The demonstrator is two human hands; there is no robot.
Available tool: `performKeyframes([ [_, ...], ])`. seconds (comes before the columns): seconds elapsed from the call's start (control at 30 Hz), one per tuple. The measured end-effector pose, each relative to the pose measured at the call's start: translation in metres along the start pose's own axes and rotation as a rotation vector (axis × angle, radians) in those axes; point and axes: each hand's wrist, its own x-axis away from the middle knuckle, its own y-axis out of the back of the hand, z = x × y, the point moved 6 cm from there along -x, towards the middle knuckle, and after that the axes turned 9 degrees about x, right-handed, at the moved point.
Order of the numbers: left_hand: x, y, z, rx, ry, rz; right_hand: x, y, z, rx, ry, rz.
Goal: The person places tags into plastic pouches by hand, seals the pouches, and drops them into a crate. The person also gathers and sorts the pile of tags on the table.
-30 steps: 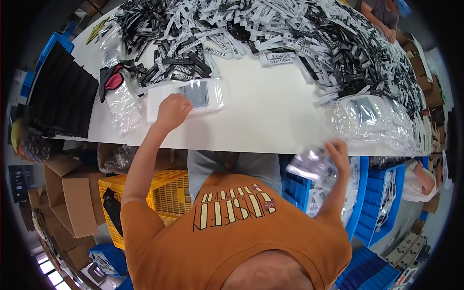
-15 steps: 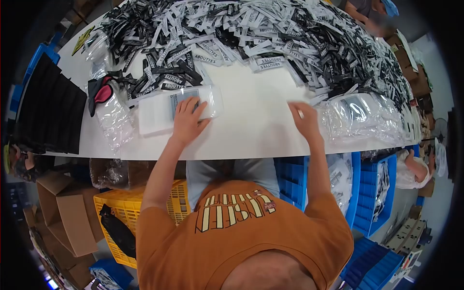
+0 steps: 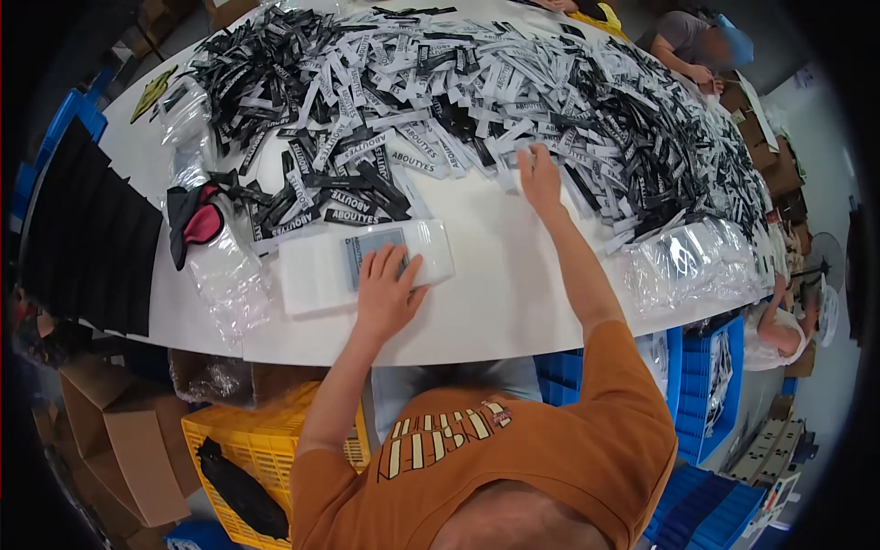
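A stack of clear plastic bags (image 3: pixel 316 275) with a grey printed panel lies on the white table, and my left hand (image 3: pixel 390 291) rests on it, fingers spread. Beyond it rises a heap of narrow black and white strips (image 3: pixel 422 151), many printed "ABOUTYES". At the near edge of that heap is my right hand (image 3: pixel 541 181), its fingers drawn together and pointing down at the white strips. Whatever lies between those fingertips is too small to make out.
More clear bags (image 3: pixel 683 266) lie at right. A black and pink eye mask (image 3: pixel 194 220) sits on clear plastic (image 3: pixel 225 284) at left, beside black stacked material (image 3: pixel 87 220). A yellow crate (image 3: pixel 238 449) and blue bins (image 3: pixel 710 394) stand below the table. Another person (image 3: pixel 692 46) sits at far right.
My right hand has moved forward from the bare tabletop to the strips. My left hand stays on the bag stack. The view has shifted, so the table appears lower.
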Motion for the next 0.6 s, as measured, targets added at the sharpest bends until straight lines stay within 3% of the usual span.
performKeyframes([
  [0.07,0.000,-0.001,0.002,0.015,-0.003,0.012,-0.008,-0.002,0.042,-0.111,0.151,-0.099],
  [0.17,0.002,-0.003,0.005,0.028,0.006,0.028,-0.035,-0.056,0.070,0.286,0.372,0.150],
  [0.3,-0.001,-0.004,0.009,0.043,0.003,0.005,-0.055,-0.086,0.075,0.487,0.287,0.337],
  [0.43,0.005,-0.005,0.013,0.062,-0.001,-0.014,-0.033,-0.050,0.062,-0.002,0.107,0.407],
  [0.47,0.004,-0.005,0.014,0.066,-0.005,-0.031,-0.030,-0.048,0.045,-0.053,0.062,0.308],
  [0.53,0.004,-0.003,0.014,0.080,0.000,-0.030,0.000,-0.018,0.050,-0.787,-0.268,0.273],
  [0.6,0.002,-0.002,0.014,0.096,-0.001,-0.040,0.038,0.012,0.066,-0.856,-0.280,0.023],
])
